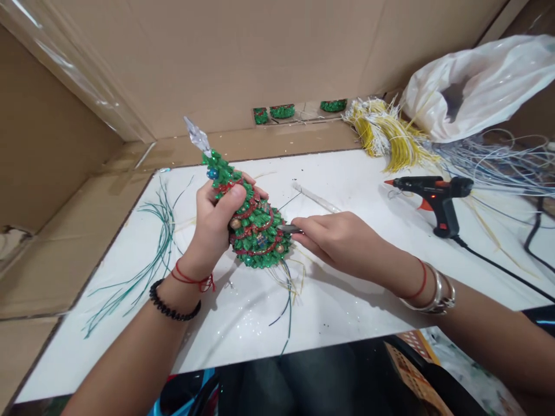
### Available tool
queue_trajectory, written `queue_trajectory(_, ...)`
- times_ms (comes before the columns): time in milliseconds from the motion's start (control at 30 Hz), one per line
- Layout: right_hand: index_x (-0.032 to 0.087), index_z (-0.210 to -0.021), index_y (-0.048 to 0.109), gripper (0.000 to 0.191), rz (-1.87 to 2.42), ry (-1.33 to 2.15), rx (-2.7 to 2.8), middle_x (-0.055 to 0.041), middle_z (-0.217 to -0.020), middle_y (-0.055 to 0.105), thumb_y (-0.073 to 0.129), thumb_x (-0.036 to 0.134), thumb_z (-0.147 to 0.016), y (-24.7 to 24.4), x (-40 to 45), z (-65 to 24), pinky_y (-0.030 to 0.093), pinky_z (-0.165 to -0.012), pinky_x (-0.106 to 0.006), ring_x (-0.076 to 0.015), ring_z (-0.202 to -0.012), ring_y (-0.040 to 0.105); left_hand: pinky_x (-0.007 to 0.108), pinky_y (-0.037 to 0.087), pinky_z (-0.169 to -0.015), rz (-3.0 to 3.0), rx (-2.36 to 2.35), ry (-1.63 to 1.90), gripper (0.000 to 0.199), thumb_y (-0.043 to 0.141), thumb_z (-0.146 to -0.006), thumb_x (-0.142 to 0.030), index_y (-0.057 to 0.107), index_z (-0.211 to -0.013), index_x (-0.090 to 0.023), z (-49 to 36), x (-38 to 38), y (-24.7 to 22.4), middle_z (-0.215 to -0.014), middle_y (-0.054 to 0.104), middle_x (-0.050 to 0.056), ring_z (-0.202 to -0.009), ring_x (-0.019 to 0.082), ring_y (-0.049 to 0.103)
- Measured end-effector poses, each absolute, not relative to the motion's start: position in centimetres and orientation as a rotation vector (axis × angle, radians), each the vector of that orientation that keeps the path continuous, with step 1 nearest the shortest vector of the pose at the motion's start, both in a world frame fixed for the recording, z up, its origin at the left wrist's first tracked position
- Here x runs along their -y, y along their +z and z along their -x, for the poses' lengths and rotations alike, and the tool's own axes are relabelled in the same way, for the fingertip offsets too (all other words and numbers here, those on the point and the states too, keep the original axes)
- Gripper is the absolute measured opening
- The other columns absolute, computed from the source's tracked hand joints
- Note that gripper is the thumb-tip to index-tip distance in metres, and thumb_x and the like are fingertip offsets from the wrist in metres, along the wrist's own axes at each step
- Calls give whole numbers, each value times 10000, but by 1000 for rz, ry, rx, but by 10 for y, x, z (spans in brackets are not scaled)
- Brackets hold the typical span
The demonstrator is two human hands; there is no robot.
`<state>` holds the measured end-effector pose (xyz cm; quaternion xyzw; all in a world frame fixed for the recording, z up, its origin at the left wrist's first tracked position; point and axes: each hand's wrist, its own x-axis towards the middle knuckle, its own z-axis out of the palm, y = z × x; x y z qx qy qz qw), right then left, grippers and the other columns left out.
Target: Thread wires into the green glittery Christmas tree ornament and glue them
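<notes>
A small green Christmas tree ornament (260,219) with red garlands, gold and blue baubles and a clear pointed topper leans to the left above the white board. My left hand (217,214) is closed around its upper part, thumb across the front. In my right hand (338,237) is a slim metal tool (289,229), perhaps tweezers, pinched between the fingers. Its tip meets the right side of the tree; the exact contact is too small to tell. Thin wires (288,289), dark green and pale yellow, hang out from under the tree's base.
Green wires (162,231) lie loose on the left of the white board (342,323). A black and orange glue gun (433,193) with a lit red light rests at the right. Behind are yellow and white wire bundles (388,136) and a white plastic bag (485,81). Cardboard walls (243,58) surround the board.
</notes>
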<state>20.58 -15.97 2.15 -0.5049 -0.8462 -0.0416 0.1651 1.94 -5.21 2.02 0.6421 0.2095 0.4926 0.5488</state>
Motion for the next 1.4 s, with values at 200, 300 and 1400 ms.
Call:
queue_trajectory(200,143,-898,582,275,1616,-117,2475,-20,-709,646,359,278,-984,23,161,-200,175,-480,-291,-138,-559,548,314,550,-582,-1573,-535,1170,305,637,-786,-432,634,-906,-152,-23,56,13,-791,700,82,-645,180,642)
queue_trajectory(300,149,-866,577,187,1696,-155,2480,-17,-687,641,412,193,-943,23,164,-198,136,-476,-289,-134,-527,521,334,549,-668,-1652,-606,1137,328,705,-729,-431,632,-900,-161,-25,61,13,-827,686,78,-738,200,646)
queue_trajectory(1400,159,-662,524,353,1546,1113,1996,38,-564,412,380,329,-937,21,144,-216,298,-563,-245,-83,-549,384,315,512,-638,-1683,-638,754,502,604,-732,-595,651,-905,-126,-28,63,17,-773,674,76,-699,210,630)
